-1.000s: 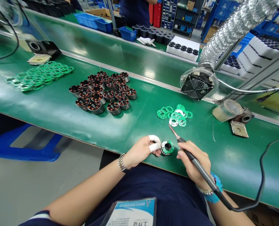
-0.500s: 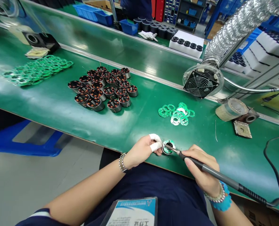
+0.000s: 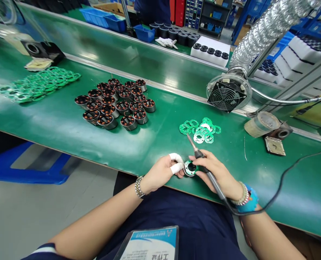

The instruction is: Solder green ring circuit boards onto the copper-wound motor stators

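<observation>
My left hand (image 3: 167, 169), with white finger covers, grips the left side of a round motor core topped by a green ring board (image 3: 190, 168) near the table's front edge. The soldering iron (image 3: 209, 176) lies in my right hand (image 3: 217, 173), its tip pointing up and away, clear of the core. The thumb and a fingertip of that hand are at the core's right side. Beyond them is a loose pile of green ring boards (image 3: 199, 138). Several copper-wound cores (image 3: 106, 121) stand in a group to the left.
More ring boards (image 3: 38, 85) lie in rows at the far left. A fan (image 3: 226, 96) on a silver duct hangs over the right side. Below it are a round tub (image 3: 261, 124) and a sponge tray (image 3: 274, 145). The iron's cable (image 3: 281, 184) crosses my right wrist.
The iron's tip has lifted off the ring board and swung up and away. My right hand has moved left to the core, and the cable has shifted with it.
</observation>
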Motion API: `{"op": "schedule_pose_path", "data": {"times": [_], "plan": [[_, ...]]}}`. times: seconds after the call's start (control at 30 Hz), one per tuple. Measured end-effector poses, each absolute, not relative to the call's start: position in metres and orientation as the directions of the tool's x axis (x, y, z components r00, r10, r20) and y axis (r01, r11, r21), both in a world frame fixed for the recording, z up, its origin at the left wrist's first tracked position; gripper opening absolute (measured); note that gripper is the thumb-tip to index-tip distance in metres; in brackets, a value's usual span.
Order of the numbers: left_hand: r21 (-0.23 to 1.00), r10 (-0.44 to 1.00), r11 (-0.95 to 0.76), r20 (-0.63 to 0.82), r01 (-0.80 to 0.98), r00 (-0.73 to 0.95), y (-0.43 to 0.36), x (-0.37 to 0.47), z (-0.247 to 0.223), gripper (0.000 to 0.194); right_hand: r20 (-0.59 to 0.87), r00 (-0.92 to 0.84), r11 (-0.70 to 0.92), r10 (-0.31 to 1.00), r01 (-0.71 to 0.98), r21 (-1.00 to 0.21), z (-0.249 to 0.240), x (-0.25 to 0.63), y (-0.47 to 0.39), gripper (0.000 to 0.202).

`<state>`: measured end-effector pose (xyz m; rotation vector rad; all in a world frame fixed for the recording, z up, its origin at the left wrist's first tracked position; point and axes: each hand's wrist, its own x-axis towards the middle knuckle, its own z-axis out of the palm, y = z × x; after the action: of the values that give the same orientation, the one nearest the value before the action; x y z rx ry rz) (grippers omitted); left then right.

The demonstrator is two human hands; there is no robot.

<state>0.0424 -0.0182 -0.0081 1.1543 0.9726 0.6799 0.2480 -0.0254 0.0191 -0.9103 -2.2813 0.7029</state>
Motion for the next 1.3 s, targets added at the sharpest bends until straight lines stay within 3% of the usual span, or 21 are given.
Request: {"op": "schedule_pose_path", "data": {"times": [0.07, 0.13, 0.23, 0.33, 0.43, 0.5, 0.57, 0.63, 0.7, 0.77, 0.83, 1.13, 1.3], "plan": [[0.984, 0.901, 0.077, -0.138, 0.162, 0.412, -0.022, 0.038, -0.013, 0.01, 0.271, -0.635, 0.63, 0.723, 0.445, -0.637, 0.015, 0.248, -0.02, 0.031], [0.891, 0.888, -0.291, 0.115, 0.349, 0.445, -0.027, 0.032, -0.018, 0.011, 0.256, -0.628, 0.618, 0.735, 0.467, -0.632, 0.012, 0.248, -0.02, 0.032], [0.451, 0.63, -0.765, 0.378, 0.46, 0.679, -0.031, 0.027, -0.025, 0.014, 0.268, -0.597, 0.608, 0.757, 0.491, -0.624, 0.01, 0.247, -0.024, 0.034], [0.147, 0.451, -0.89, 0.423, 0.431, 0.786, -0.029, 0.028, -0.026, 0.012, 0.3, -0.557, 0.603, 0.774, 0.507, -0.616, 0.009, 0.244, -0.028, 0.034], [0.145, 0.439, -0.894, 0.478, 0.424, 0.761, -0.026, 0.03, -0.024, 0.013, 0.336, -0.515, 0.599, 0.788, 0.517, -0.611, 0.006, 0.241, -0.033, 0.034], [0.312, 0.514, -0.858, 0.508, 0.409, 0.692, -0.026, 0.031, -0.021, 0.015, 0.353, -0.474, 0.583, 0.806, 0.541, -0.606, 0.004, 0.238, -0.039, 0.035], [0.588, 0.676, -0.715, 0.445, 0.378, 0.587, -0.028, 0.032, -0.017, 0.014, 0.373, -0.425, 0.564, 0.825, 0.574, -0.594, 0.002, 0.235, -0.046, 0.036], [0.853, 0.843, -0.428, 0.256, 0.3, 0.473, -0.029, 0.035, -0.013, 0.009, 0.393, -0.381, 0.547, 0.837, 0.606, -0.577, 0.0, 0.231, -0.052, 0.036], [0.982, 0.917, -0.082, 0.008, 0.17, 0.398, -0.029, 0.039, -0.01, 0.005, 0.404, -0.358, 0.537, 0.842, 0.624, -0.568, 0.0, 0.229, -0.056, 0.036], [0.982, 0.909, 0.185, -0.185, 0.037, 0.374, -0.028, 0.043, -0.007, 0.007, 0.4, -0.346, 0.527, 0.849, 0.623, -0.578, 0.002, 0.227, -0.057, 0.036], [0.945, 0.88, 0.326, -0.291, -0.033, 0.375, -0.026, 0.046, -0.005, 0.009, 0.396, -0.337, 0.518, 0.854, 0.612, -0.598, 0.005, 0.226, -0.057, 0.035], [0.867, 0.821, 0.474, -0.37, -0.157, 0.434, -0.026, 0.043, -0.006, 0.013, 0.429, -0.259, 0.495, 0.865, 0.572, -0.653, 0.012, 0.228, -0.06, 0.03], [0.849, 0.777, 0.519, -0.424, -0.095, 0.465, -0.024, 0.044, -0.005, 0.013, 0.416, -0.237, 0.472, 0.878, 0.564, -0.677, 0.017, 0.233, -0.064, 0.029]]}}
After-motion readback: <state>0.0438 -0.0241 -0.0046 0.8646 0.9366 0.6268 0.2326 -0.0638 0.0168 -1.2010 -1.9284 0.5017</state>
